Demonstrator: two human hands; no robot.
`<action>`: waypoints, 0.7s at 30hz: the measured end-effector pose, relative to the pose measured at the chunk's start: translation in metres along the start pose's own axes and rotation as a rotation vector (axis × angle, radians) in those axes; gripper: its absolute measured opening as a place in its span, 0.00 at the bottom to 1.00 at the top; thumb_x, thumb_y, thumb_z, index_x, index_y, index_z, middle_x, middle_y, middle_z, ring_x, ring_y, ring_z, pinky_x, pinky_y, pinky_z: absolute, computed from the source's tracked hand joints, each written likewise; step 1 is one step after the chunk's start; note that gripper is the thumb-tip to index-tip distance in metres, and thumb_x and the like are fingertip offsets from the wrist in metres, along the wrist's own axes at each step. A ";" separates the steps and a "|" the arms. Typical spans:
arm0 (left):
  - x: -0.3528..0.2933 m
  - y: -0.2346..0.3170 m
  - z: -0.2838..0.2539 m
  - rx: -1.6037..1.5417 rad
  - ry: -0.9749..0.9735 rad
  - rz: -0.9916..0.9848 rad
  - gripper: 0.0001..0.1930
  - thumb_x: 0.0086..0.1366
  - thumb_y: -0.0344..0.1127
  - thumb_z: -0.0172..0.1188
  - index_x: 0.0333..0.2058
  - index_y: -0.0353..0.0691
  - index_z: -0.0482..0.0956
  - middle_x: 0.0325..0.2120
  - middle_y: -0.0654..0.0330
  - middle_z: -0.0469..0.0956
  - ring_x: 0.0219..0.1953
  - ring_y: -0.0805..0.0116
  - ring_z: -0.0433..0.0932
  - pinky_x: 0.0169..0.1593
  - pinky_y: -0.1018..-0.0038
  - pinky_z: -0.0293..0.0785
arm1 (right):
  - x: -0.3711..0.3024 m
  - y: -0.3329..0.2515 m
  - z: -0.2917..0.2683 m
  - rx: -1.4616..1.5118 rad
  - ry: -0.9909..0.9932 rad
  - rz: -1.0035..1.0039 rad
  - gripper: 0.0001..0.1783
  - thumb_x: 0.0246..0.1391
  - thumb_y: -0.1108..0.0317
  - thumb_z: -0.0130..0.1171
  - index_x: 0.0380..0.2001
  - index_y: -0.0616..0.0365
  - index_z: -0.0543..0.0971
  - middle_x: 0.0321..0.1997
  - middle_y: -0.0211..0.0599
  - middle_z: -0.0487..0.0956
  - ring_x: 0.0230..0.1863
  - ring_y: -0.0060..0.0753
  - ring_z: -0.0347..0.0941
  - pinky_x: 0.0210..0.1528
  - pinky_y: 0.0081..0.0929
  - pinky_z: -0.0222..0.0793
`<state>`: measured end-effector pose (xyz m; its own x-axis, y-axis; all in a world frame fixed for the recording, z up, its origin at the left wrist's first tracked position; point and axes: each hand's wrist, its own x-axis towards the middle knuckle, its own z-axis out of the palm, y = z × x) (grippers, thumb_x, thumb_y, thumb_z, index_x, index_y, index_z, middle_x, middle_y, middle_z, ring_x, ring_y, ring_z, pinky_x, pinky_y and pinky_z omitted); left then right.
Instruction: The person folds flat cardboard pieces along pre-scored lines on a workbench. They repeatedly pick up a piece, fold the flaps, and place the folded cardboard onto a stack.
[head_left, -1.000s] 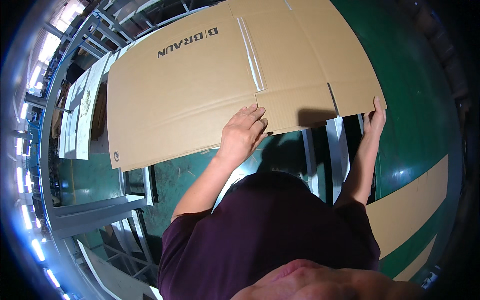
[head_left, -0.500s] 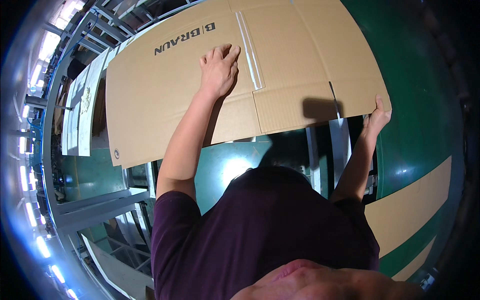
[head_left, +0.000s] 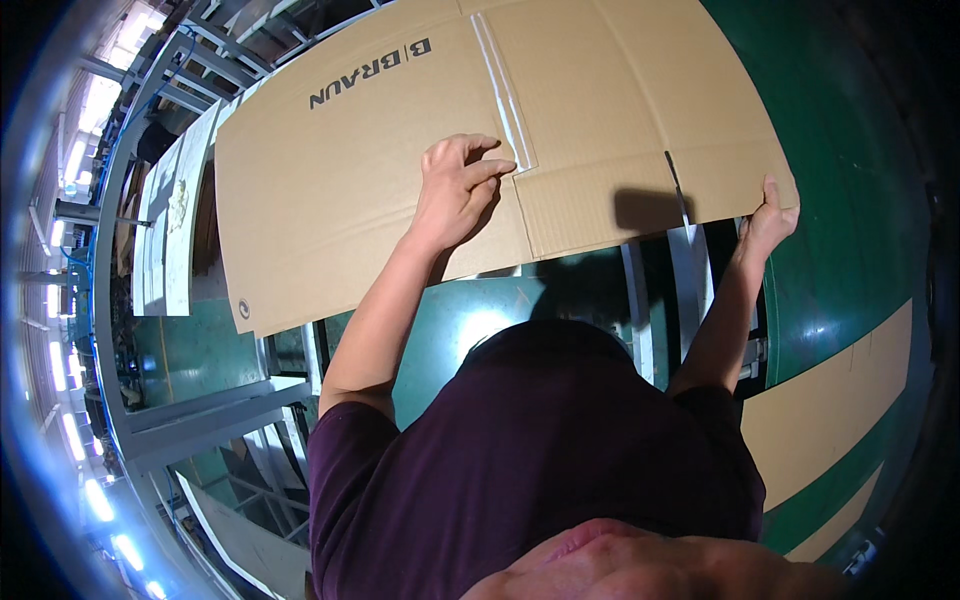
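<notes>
A large flat brown cardboard sheet [head_left: 350, 190], creased and slotted like an unfolded carton, spreads before me with dark printing on its left part. Two white strips [head_left: 500, 95] run along a seam near its middle. Over the near end of those strips rests my left hand [head_left: 455, 190], its thumb and forefinger apart and bent, with nothing between them. At the sheet's near right corner, my right hand [head_left: 768, 222] grips the edge, thumb on top and the other fingers hidden beneath. A dark slot [head_left: 678, 187] cuts into the near edge between my hands.
Grey metal frame beams [head_left: 200, 420] stand at the left and under the sheet. Beyond the left edge is a white slatted surface [head_left: 175, 230]. Another cardboard sheet [head_left: 830, 410] lies low on the right, over the green floor [head_left: 830, 270].
My left hand has slid nearer to me along the seam, toward the near end of the white strips. The sheet and my right hand appear shifted slightly to the right.
</notes>
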<state>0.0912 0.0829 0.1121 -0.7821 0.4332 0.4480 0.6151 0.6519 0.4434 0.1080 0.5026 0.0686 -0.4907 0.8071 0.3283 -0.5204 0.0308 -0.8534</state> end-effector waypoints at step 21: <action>-0.047 0.036 0.019 -0.114 0.028 0.157 0.23 0.35 0.34 0.75 0.31 0.38 0.73 0.38 0.54 0.73 0.50 0.52 0.73 0.57 0.55 0.66 | -0.159 -0.056 0.105 -0.665 -1.536 -1.030 0.13 0.47 0.74 0.54 0.38 0.63 0.79 0.49 0.45 0.77 0.53 0.44 0.72 0.58 0.39 0.68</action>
<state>0.1485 0.0980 0.0928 -0.6737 0.5054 0.5391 0.7377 0.5026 0.4508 0.1424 0.3106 0.1065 -0.5037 -0.7561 0.4179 -0.8351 0.5500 -0.0116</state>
